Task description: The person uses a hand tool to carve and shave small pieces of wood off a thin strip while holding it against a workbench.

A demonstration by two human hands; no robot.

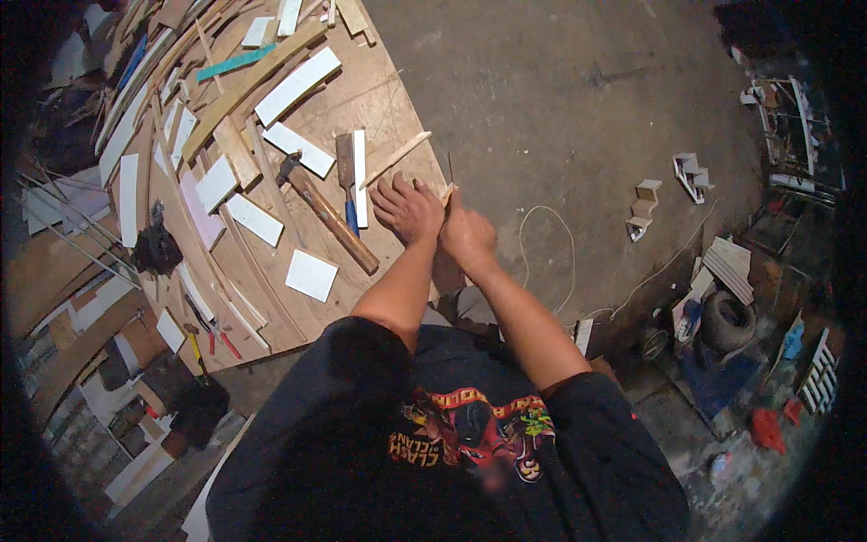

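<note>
My left hand (pixel 408 208) presses down at the right edge of the plywood table (pixel 347 294), its fingers bent over a small piece of wood. The pale tip of that wood piece (pixel 446 193) shows between my two hands. Just off the edge, my right hand (pixel 470 237) is closed on a thin dark blade (pixel 451 166) that points away from me; its handle is hidden in my fist. Beyond my left fingers lies a thin wooden strip (pixel 397 159). To their left are a white strip (pixel 360 178), a blue-handled chisel (pixel 347 167) and a wooden-handled hammer (pixel 330 217).
White boards (pixel 298 86) and long wooden strips crowd the table's left side. Red-handled pliers (pixel 221 339) lie near its front corner. On the concrete floor (pixel 560 108) to the right are a looped cord (pixel 573 262), small stepped pieces (pixel 643 210) and a tire (pixel 727 322).
</note>
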